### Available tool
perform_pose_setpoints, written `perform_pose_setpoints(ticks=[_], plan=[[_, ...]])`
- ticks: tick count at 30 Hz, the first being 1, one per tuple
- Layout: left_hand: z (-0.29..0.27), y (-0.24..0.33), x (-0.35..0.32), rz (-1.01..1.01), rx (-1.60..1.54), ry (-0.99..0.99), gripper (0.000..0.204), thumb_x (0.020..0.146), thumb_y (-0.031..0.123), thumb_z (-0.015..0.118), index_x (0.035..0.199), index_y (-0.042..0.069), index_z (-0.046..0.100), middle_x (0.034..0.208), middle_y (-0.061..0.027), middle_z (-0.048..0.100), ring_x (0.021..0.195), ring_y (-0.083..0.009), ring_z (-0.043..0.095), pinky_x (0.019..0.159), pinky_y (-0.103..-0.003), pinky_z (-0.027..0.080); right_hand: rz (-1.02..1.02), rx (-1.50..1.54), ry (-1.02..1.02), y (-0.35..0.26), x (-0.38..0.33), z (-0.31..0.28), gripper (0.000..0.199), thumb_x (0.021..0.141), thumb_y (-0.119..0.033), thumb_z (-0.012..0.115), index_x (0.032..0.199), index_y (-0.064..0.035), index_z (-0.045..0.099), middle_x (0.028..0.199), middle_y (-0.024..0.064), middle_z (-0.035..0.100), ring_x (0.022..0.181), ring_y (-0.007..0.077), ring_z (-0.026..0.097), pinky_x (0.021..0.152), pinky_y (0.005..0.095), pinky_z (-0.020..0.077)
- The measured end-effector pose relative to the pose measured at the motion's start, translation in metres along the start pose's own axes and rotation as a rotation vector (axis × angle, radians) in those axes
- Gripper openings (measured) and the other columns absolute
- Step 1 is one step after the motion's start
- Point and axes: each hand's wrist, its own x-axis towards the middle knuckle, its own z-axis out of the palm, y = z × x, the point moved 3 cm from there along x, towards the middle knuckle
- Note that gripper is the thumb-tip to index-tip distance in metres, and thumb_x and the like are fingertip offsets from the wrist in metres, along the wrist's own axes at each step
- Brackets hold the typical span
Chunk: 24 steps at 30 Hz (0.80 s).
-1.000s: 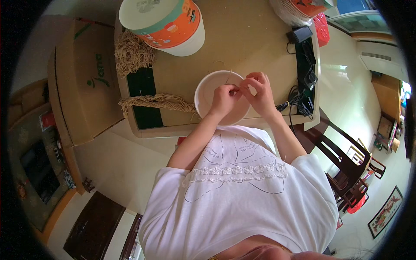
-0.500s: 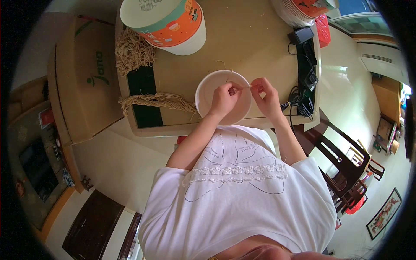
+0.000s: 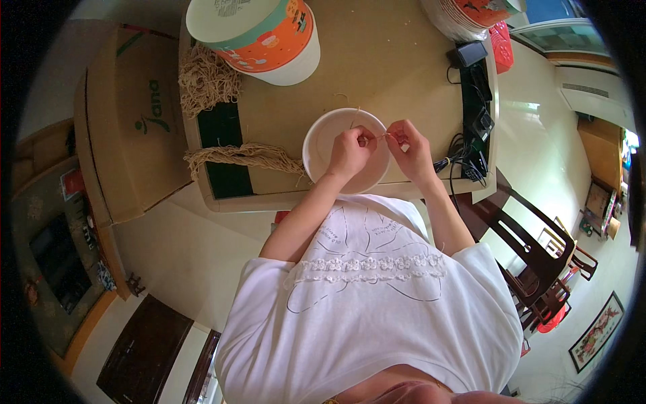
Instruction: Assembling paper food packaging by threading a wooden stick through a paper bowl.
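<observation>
Over a white round paper bucket at the table's near edge, both of my hands pinch a thin tan string. My left hand is closed on it above the bucket's middle, and a short end sticks up past the fingers toward the far rim. My right hand is closed on the same string at the bucket's right rim, fingertips close to the left ones. To the left, a bundle of tan strings lies with its loose ends against the bucket.
Farther left sits a tangled heap of tan string, beside a large upturned orange-and-white bucket. Stacked paper buckets stand far right. Black adapters and cables line the right edge. A cardboard box stands left of the table.
My right hand has shifted slightly left, bringing its fingertips nearer to my left hand. Both hands keep their pinch on the string.
</observation>
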Motion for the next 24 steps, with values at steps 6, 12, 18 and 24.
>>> perform_pose_setpoints(ticks=[6, 12, 18, 24], plan=[[-0.004, 0.024, -0.002, -0.022, 0.004, -0.024, 0.009, 0.077, 0.009, 0.072, 0.083, 0.004, 0.068, 0.066, -0.0048, 0.064, 0.059, -0.0084, 0.056, 0.056, -0.025, 0.045, -0.02, -0.035, 0.005, -0.004, 0.0, 0.0, 0.01, 0.087, 0.0, 0.06, 0.096, -0.0007, 0.055, 0.084, 0.0043, 0.06, 0.074, 0.0089, 0.057, 0.066, 0.0224, 0.0472], [0.001, 0.016, 0.0, 0.075, -0.034, 0.036, 0.01, 0.076, 0.014, 0.07, 0.08, 0.005, 0.067, 0.067, -0.008, 0.066, 0.058, -0.0178, 0.063, 0.056, -0.03, 0.049, -0.023, -0.035, 0.013, -0.01, 0.0, 0.0, 0.01, 0.086, 0.001, 0.059, 0.095, -0.0009, 0.056, 0.084, 0.0053, 0.061, 0.074, 0.0103, 0.058, 0.066, 0.023, 0.0472], [-0.002, 0.013, 0.0, 0.083, 0.122, 0.052, 0.011, 0.076, 0.013, 0.07, 0.08, 0.004, 0.065, 0.066, -0.0078, 0.064, 0.058, -0.0171, 0.06, 0.056, -0.03, 0.047, -0.039, -0.045, 0.019, -0.009, 0.0, 0.001, 0.01, 0.085, 0.0, 0.06, 0.095, -0.0014, 0.056, 0.085, 0.0082, 0.06, 0.073, 0.0146, 0.058, 0.065, 0.0256, 0.0475], [-0.005, 0.015, -0.002, 0.063, 0.181, 0.053, 0.012, 0.075, 0.013, 0.072, 0.083, 0.005, 0.066, 0.06, -0.006, 0.058, 0.054, -0.0154, 0.056, 0.053, -0.03, 0.044, -0.05, -0.063, 0.017, -0.009, 0.0, 0.001, 0.01, 0.085, 0.001, 0.059, 0.094, -0.0015, 0.056, 0.085, 0.0085, 0.06, 0.073, 0.0156, 0.058, 0.065, 0.0262, 0.0474]])
